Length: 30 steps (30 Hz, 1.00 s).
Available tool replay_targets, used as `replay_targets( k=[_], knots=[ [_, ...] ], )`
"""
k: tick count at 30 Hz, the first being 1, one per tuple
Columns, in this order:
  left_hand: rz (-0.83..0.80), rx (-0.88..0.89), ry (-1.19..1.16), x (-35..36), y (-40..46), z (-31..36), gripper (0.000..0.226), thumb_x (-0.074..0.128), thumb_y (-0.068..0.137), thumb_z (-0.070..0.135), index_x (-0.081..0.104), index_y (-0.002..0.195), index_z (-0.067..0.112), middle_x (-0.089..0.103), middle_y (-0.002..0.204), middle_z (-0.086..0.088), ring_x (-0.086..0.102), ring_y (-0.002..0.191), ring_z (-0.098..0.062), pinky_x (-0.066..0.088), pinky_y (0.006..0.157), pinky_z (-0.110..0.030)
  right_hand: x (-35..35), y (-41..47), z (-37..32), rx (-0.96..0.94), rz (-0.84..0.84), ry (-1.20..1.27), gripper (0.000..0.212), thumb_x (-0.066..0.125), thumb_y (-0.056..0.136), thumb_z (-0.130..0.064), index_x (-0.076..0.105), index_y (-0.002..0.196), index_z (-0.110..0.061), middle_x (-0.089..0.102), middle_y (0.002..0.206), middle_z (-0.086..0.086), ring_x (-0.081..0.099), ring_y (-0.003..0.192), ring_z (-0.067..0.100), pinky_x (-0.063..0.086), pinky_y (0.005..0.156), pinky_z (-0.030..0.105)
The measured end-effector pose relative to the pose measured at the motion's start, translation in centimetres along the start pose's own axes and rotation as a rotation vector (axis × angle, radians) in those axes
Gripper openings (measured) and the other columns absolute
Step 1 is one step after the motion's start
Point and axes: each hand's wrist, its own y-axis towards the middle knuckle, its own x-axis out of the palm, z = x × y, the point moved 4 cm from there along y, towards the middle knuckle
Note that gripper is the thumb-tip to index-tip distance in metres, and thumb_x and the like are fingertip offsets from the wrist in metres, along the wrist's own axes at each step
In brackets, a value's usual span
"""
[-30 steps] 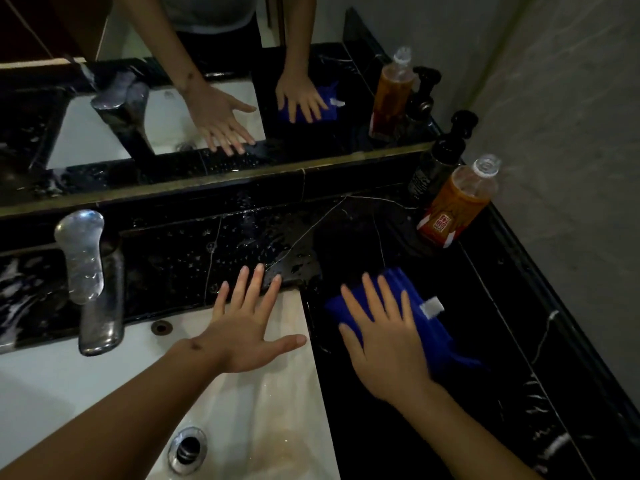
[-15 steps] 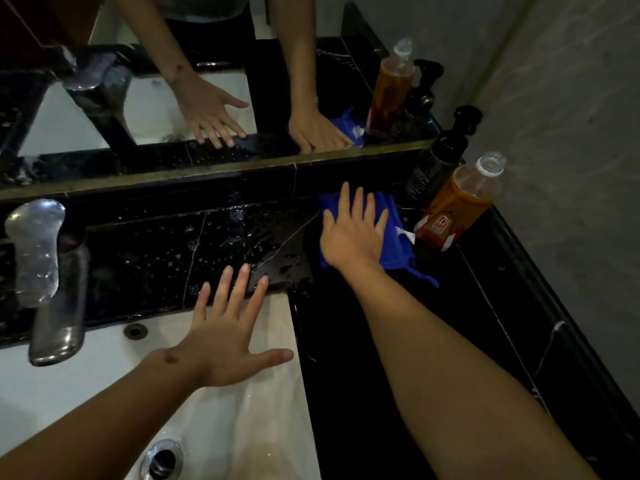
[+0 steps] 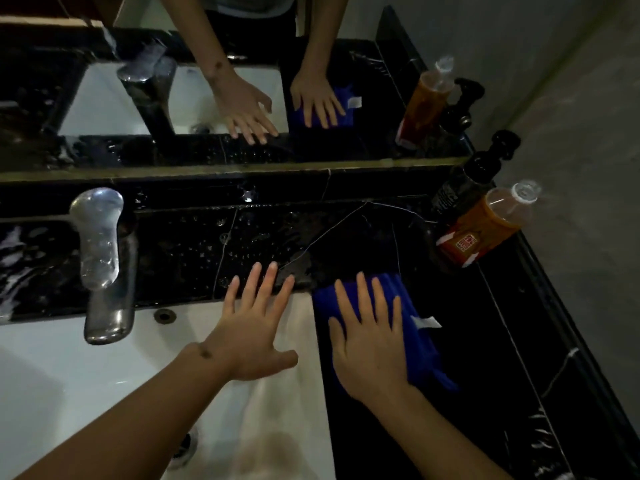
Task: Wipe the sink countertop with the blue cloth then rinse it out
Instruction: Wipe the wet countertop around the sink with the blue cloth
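Pressing flat on a folded blue cloth (image 3: 412, 306), the right hand (image 3: 370, 344) lies with its fingers straight and spread, palm down, gripping nothing; it only pushes the fabric against the black marble countertop (image 3: 485, 341) just right of the white sink (image 3: 69, 375). The cloth sits between the basin's right edge and the wall side of the counter, with a small white tag (image 3: 426, 321) sticking out beside the little finger. The left hand (image 3: 252, 327) is also open and flat, fingers spread, over the far right corner of the sink with its fingertips reaching the wet counter edge; whether it bears weight there cannot be told. A chrome tap (image 3: 104, 265) stands to the left, and an orange bottle (image 3: 485, 223) and a dark pump bottle (image 3: 467, 181) stand in the back right corner, near the cloth but apart from it. The cloth looks soft, light and limp, likely damp from the beaded water on the counter, so it should slide easily under a flat palm. For rinsing, bunching it from the middle into a fist would probably hold best, since an edge grip would let it droop and drip.
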Motion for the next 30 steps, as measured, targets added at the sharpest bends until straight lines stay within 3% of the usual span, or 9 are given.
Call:
replay_targets(
  k=[4,9,13,18,20,22,24,27,30],
  knots=[
    [0.038,-0.004,-0.005,0.1,0.1,-0.1,0.119,0.042,0.070,0.077,-0.037,0.145,0.028,-0.050,0.149,-0.006,-0.050,0.135,-0.026,-0.027,0.112,-0.052,-1.2,7.7,-2.7,-0.027,0.039,0.017,0.058,0.012,0.103,-0.049,-0.001,0.158,-0.034,-0.008,0.168,0.003,-0.014,0.154,0.022,-0.009,0.123,0.051],
    [0.013,-0.010,0.030,0.3,0.2,0.2,0.119,0.041,0.072,0.077,-0.039,0.144,0.028,-0.053,0.147,-0.006,-0.052,0.133,-0.026,-0.024,0.114,-0.055,-1.9,14.9,-4.5,-0.028,0.110,0.039,0.056,0.017,0.104,-0.047,0.011,0.159,-0.033,0.005,0.168,0.006,-0.004,0.155,0.024,-0.005,0.123,0.051],
    [0.019,-0.018,0.018,0.0,0.1,0.2,0.118,0.041,0.072,0.076,-0.043,0.141,0.029,-0.052,0.148,-0.006,-0.052,0.133,-0.026,-0.024,0.114,-0.053,-2.1,13.3,-4.0,-0.015,0.129,0.061,0.058,0.019,0.105,-0.051,0.014,0.159,-0.031,0.003,0.168,0.009,-0.003,0.155,0.024,-0.005,0.124,0.048],
    [0.013,-0.004,0.004,-0.1,0.0,0.2,0.118,0.042,0.071,0.074,-0.037,0.145,0.027,-0.050,0.150,-0.006,-0.051,0.134,-0.026,-0.026,0.113,-0.052,-1.7,7.2,-1.1,-0.026,0.047,0.075,0.063,0.018,0.101,-0.059,0.007,0.159,-0.035,-0.005,0.168,-0.001,-0.011,0.154,0.017,-0.008,0.124,0.042],
    [0.008,0.009,-0.004,-0.3,-0.1,0.2,0.117,0.042,0.072,0.073,-0.035,0.147,0.027,-0.050,0.149,-0.006,-0.051,0.134,-0.025,-0.027,0.112,-0.052,-1.7,7.9,0.4,-0.026,0.076,0.075,0.062,0.018,0.102,-0.056,0.011,0.159,-0.034,0.000,0.168,0.000,-0.005,0.155,0.019,-0.003,0.125,0.042],
    [0.001,0.010,-0.014,-0.4,-0.1,0.0,0.116,0.043,0.073,0.072,-0.036,0.147,0.028,-0.052,0.147,-0.005,-0.053,0.132,-0.025,-0.029,0.111,-0.051,-2.3,10.6,1.8,0.098,0.210,0.064,0.062,0.019,0.100,-0.050,0.024,0.157,-0.027,0.016,0.166,0.009,0.010,0.154,0.026,0.008,0.125,0.048],
    [-0.001,0.007,-0.028,-0.5,-0.1,0.2,0.117,0.044,0.073,0.072,-0.036,0.147,0.028,-0.054,0.146,-0.004,-0.054,0.131,-0.024,-0.030,0.110,-0.052,-2.9,13.4,2.4,0.329,0.251,0.103,0.061,0.025,0.102,-0.045,0.026,0.157,-0.020,0.019,0.165,0.014,0.013,0.153,0.030,0.007,0.124,0.051],
    [0.044,-0.019,-0.051,0.0,0.2,0.7,0.118,0.044,0.071,0.071,-0.037,0.145,0.027,-0.053,0.146,-0.004,-0.055,0.130,-0.024,-0.032,0.109,-0.052,-2.6,16.0,-1.4,0.508,0.259,0.185,0.067,0.036,0.101,-0.041,0.019,0.158,-0.009,0.013,0.165,0.021,0.007,0.153,0.034,0.001,0.123,0.054],
    [0.064,-0.008,-0.031,0.2,0.1,0.5,0.116,0.043,0.073,0.072,-0.031,0.149,0.026,-0.049,0.150,-0.006,-0.053,0.132,-0.024,-0.031,0.110,-0.050,-1.8,16.0,-8.4,0.322,0.246,0.203,0.069,0.033,0.103,-0.040,0.011,0.157,-0.004,0.008,0.165,0.023,0.003,0.154,0.034,-0.003,0.123,0.053]
  ],
)
